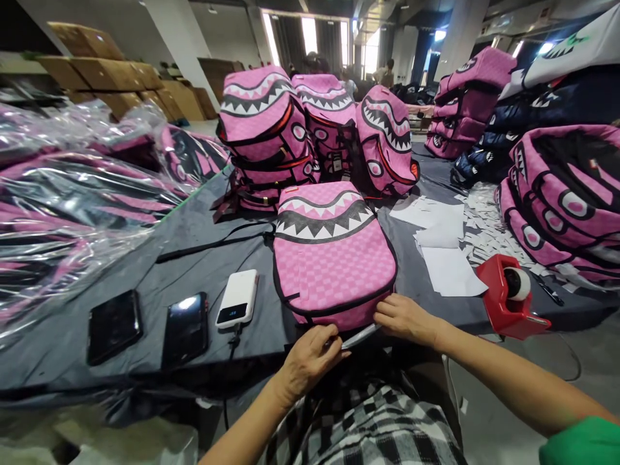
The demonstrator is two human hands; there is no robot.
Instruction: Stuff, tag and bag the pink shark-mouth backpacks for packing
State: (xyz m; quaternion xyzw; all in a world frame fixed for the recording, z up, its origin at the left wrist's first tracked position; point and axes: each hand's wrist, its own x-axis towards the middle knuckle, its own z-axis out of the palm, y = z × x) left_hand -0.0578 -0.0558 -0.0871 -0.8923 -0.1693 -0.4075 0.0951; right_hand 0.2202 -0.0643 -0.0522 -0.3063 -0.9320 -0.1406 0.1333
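Note:
A pink checkered backpack (pixel 334 274) with a shark-mouth print lies on its back on the dark-covered table, its bottom end toward me. At its near edge, my left hand (pixel 312 361) is closed, thumb and fingers pinching the end of a pale strip (pixel 361 337). A small dark spot shows between those fingers, too small to name. My right hand (pixel 404 318) has its fingers curled on the backpack's near right corner, where the strip's other end meets them. Whether the strip belongs to the backpack, I cannot tell.
Behind stand more pink backpacks (pixel 261 123); others are stacked at right (pixel 562 200). Plastic-wrapped bags (pixel 87 194) fill the left. Two phones (pixel 115 326) and a white power bank (pixel 238 298) lie left. White papers (pixel 453 268), small labels and a red tape dispenser (pixel 498 300) lie right.

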